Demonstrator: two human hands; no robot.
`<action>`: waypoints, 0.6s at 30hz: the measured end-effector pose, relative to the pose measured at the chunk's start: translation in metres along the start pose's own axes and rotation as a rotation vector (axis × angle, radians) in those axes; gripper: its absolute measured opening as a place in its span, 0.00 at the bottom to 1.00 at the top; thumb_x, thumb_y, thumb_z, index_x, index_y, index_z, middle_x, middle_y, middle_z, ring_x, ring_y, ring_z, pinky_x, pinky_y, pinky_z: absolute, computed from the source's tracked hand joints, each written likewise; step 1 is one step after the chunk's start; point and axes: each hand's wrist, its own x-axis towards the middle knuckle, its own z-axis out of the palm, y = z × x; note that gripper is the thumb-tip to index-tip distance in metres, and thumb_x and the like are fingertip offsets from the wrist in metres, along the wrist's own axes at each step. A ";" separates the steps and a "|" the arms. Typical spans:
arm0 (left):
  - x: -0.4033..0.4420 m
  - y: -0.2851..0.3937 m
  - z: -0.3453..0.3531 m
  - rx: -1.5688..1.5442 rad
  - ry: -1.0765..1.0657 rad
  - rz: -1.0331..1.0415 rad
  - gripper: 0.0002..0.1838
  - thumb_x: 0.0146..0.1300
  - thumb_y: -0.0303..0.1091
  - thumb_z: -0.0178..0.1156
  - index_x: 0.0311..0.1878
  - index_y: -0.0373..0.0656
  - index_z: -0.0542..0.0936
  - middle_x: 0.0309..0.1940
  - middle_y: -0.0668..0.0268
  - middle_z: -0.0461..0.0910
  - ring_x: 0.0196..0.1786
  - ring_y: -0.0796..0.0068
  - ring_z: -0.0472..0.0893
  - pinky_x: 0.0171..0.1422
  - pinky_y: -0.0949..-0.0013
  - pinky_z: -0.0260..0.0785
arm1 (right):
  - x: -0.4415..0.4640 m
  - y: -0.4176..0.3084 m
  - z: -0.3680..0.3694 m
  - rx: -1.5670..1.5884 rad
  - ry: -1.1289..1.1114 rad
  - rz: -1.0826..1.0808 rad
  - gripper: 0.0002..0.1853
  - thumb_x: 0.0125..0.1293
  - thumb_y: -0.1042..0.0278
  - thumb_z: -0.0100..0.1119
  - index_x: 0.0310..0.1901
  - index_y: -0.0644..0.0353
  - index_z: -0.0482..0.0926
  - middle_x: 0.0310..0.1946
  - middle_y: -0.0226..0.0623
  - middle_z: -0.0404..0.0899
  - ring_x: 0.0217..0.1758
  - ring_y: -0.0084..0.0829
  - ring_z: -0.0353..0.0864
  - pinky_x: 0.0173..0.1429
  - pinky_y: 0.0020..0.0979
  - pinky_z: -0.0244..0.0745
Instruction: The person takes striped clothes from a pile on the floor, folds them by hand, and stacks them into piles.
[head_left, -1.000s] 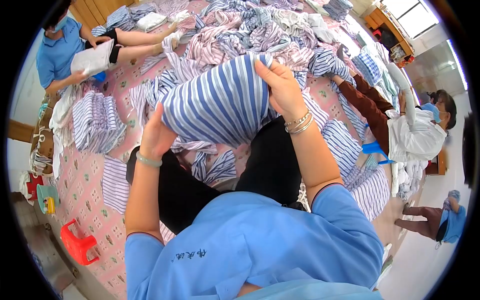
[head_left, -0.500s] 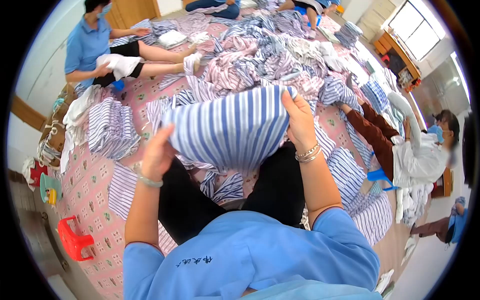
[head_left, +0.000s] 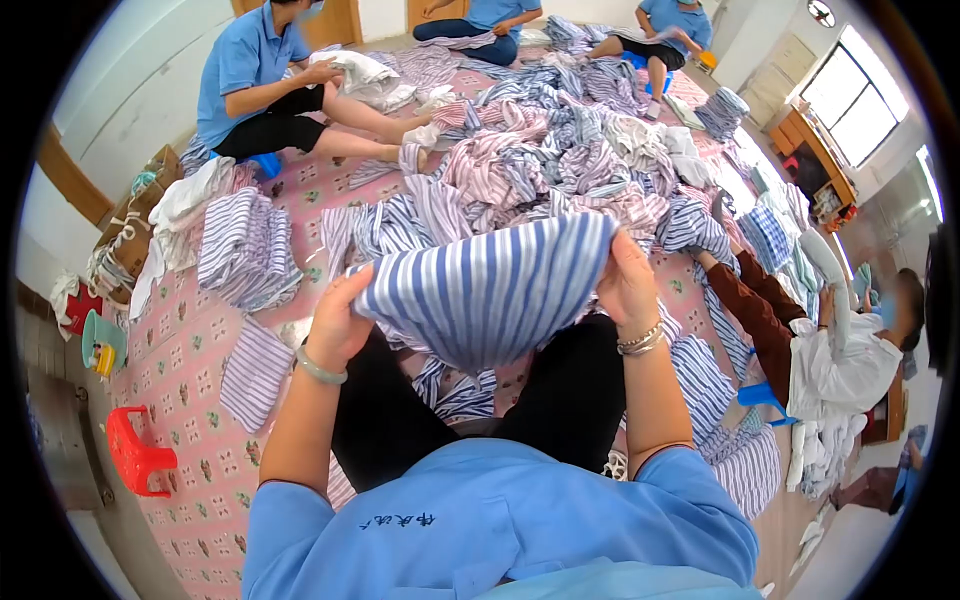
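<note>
A blue-and-white striped cloth (head_left: 480,285) is stretched between my hands above my lap, its lower edge sagging in the middle. It looks folded over, but whether it is a garment I cannot tell. My left hand (head_left: 340,318) is closed on its left corner, thumb on top. My right hand (head_left: 630,285) pinches the upper right corner, with part of the fingers hidden behind the fabric. Below, between my knees, lies another striped cloth (head_left: 455,388). Just beyond my hands a large heap of striped clothes (head_left: 545,165) spreads over the floor.
Folded striped stacks stand at left (head_left: 245,245) and right (head_left: 705,385). A flat striped piece (head_left: 256,372) and a red stool (head_left: 140,452) are on the pink patterned floor mat (head_left: 215,430). Several people sit around the heap, one in a white top (head_left: 840,365) at right.
The cloth has come down slightly and tilted, its right side now higher. My left hand, blurred before, now grips its corner. The person at upper left has raised a white cloth.
</note>
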 end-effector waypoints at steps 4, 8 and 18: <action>0.002 0.008 0.000 -0.077 0.014 0.031 0.15 0.64 0.32 0.51 0.48 0.31 0.76 0.44 0.58 0.80 0.46 0.69 0.80 0.54 0.67 0.69 | -0.008 0.017 -0.036 0.179 -0.301 0.135 0.20 0.64 0.74 0.48 0.57 0.71 0.68 0.54 0.41 0.74 0.57 0.35 0.73 0.60 0.37 0.66; -0.003 0.023 0.007 -0.073 -0.012 0.065 0.16 0.63 0.33 0.52 0.49 0.31 0.75 0.44 0.57 0.80 0.46 0.67 0.80 0.53 0.66 0.71 | -0.020 0.036 -0.047 0.185 -0.298 0.102 0.18 0.63 0.82 0.44 0.55 0.68 0.71 0.53 0.43 0.75 0.56 0.35 0.74 0.58 0.37 0.69; -0.007 0.043 0.024 -0.013 -0.077 0.065 0.14 0.62 0.30 0.52 0.47 0.33 0.76 0.41 0.58 0.81 0.41 0.69 0.81 0.49 0.68 0.73 | -0.030 0.057 -0.051 0.166 -0.242 0.201 0.14 0.66 0.75 0.50 0.53 0.64 0.74 0.51 0.38 0.76 0.54 0.31 0.75 0.58 0.34 0.70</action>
